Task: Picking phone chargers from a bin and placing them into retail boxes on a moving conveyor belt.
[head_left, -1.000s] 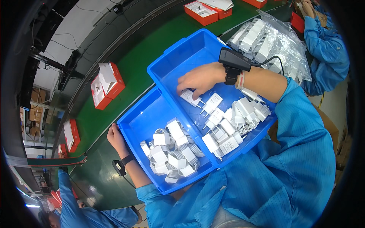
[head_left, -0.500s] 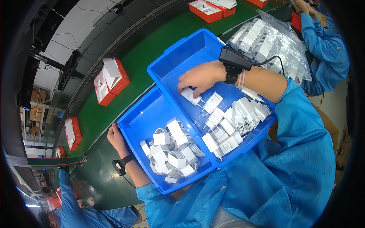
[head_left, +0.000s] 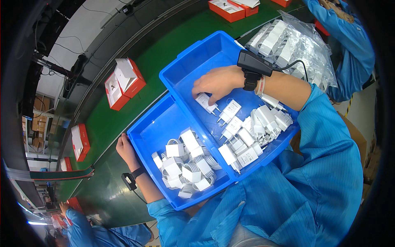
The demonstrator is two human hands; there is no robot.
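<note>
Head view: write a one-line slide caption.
Right hand picks a white charger from a blue bin; left hand steadies the cable bin.

head-worn fisheye, looking steeply down, close over blue bins

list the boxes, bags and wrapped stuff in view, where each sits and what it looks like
Open red box: on the green belt left of the blue tray, white lining, lid up.
Red box: further left along the belt, flat, white top.
Red boxes: top edge, open, white inside.
Clear plastic bags: right of the tray, holding white chargers.
White chargers: in film, right compartment, under the right hand.
Coiled white cables: paper-banded, left compartment.
</note>
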